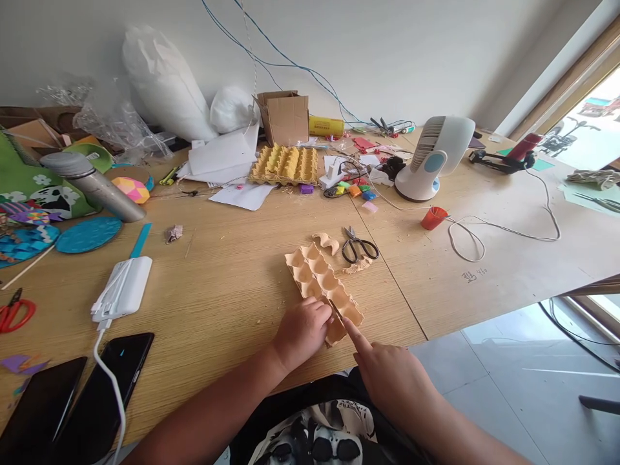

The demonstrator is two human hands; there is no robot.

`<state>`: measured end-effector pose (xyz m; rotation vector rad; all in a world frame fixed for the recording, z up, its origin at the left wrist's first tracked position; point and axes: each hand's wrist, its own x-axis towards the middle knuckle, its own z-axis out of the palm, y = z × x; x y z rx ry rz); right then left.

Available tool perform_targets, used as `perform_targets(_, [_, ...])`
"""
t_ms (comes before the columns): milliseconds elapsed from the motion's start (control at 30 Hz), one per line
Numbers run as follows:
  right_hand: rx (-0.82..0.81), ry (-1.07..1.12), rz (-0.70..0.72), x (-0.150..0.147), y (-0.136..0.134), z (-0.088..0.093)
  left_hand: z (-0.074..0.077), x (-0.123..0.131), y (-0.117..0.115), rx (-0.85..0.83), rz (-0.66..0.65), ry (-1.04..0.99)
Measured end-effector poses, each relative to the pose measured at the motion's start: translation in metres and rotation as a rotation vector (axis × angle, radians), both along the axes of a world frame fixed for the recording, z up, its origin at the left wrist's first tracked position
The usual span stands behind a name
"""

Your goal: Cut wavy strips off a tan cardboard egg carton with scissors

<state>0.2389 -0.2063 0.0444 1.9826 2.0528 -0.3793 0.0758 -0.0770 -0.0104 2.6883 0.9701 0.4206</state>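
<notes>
A strip of tan egg carton [320, 278] lies on the wooden table [217, 290] near its front edge. My left hand [301, 330] is closed on the strip's near end, pinching it. My right hand [387, 374] is beside it, its index finger stretched out and touching the carton's near edge; the other fingers are curled. A thin stick-like thing shows between the two hands, too small to name. Black-handled scissors [359, 247] lie just beyond the strip, with cut carton scraps [327, 241] next to them.
A full yellow egg tray [285, 165], a cardboard box [285, 117], a white fan [436, 155] with its cable, an orange cup [433, 217], a white power bank [124, 287], two phones [104, 394], a steel bottle [92, 184] and red scissors [14, 311] are spread about.
</notes>
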Motion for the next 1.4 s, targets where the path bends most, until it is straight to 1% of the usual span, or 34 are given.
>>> perform_targets(100, [0.000, 0.000, 0.007, 0.000, 0.001, 0.004, 0.001, 0.000, -0.002, -0.005, 0.024, 0.000])
perform_targets(200, [0.000, -0.035, 0.020, 0.002, -0.010, 0.006, 0.002, 0.000, -0.002, -0.020, 0.039, -0.008])
perform_targets(300, [0.003, -0.023, 0.029, 0.003, -0.017, 0.008, 0.001, 0.000, 0.000, -0.030, 0.011, -0.002])
perform_targets(400, [-0.006, -0.015, 0.011, 0.002, -0.010, 0.007, 0.001, 0.000, 0.001, -0.024, -0.011, -0.001])
perform_targets(533, [0.007, 0.020, -0.012, -0.001, 0.000, 0.006, 0.001, 0.000, 0.000, -0.010, 0.007, -0.007])
perform_targets(667, [0.005, -0.013, -0.005, 0.000, -0.010, 0.008, 0.000, 0.001, -0.001, -0.012, 0.032, -0.012])
perform_targets(767, [0.003, -0.005, 0.025, 0.002, -0.017, 0.010, -0.001, 0.001, 0.000, -0.020, 0.016, -0.016])
perform_targets(900, [0.025, -0.007, 0.017, 0.002, -0.009, 0.009, -0.001, 0.000, 0.001, -0.008, -0.018, -0.016])
perform_targets(1033, [0.044, 0.012, 0.013, 0.001, -0.001, 0.003, 0.000, 0.000, 0.000, -0.016, 0.007, -0.012])
perform_targets(1133, [0.033, 0.000, 0.017, 0.003, -0.005, 0.003, 0.001, 0.001, -0.001, -0.025, 0.026, -0.004])
perform_targets(1400, [0.041, -0.012, 0.048, 0.008, -0.019, 0.011, 0.001, 0.001, -0.001, -0.028, 0.032, -0.009])
